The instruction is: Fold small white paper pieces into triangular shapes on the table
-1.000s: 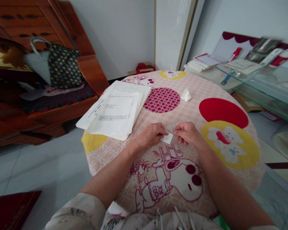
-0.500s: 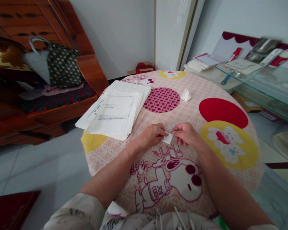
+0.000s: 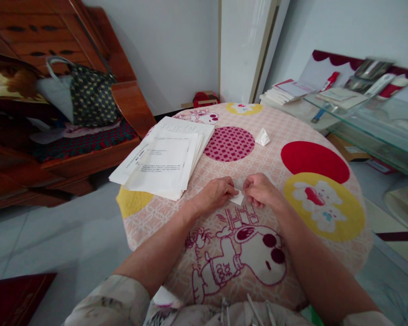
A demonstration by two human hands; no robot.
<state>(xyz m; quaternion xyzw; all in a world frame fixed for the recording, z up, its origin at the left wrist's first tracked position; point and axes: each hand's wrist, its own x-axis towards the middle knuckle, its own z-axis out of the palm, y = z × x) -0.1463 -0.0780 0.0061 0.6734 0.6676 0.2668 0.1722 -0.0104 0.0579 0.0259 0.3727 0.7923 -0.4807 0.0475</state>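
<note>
Over the round table with its patterned cloth [image 3: 231, 174], a small folded white paper [image 3: 237, 198] lies between my hands. My left hand [image 3: 219, 192] is closed on its left side, thumb on top. At the paper's right edge, my right hand [image 3: 260, 189] is closed with thumb and fingers pinched together; the fingers hide part of the edge. A small folded white paper piece [image 3: 262, 137] stands farther back on the cloth. To the left is a stack of printed sheets [image 3: 161, 165].
A wooden bench [image 3: 88, 167] with a dark patterned bag [image 3: 93, 95] stands at the left. At the right are a glass shelf [image 3: 377, 122] with metal bowls [image 3: 374, 69], and a pile of papers [image 3: 285, 90]. A red object [image 3: 202, 98] sits behind the table.
My right hand has shifted very slightly left, nearer the paper. The camera view has tilted a little; the paper stays between both hands.
</note>
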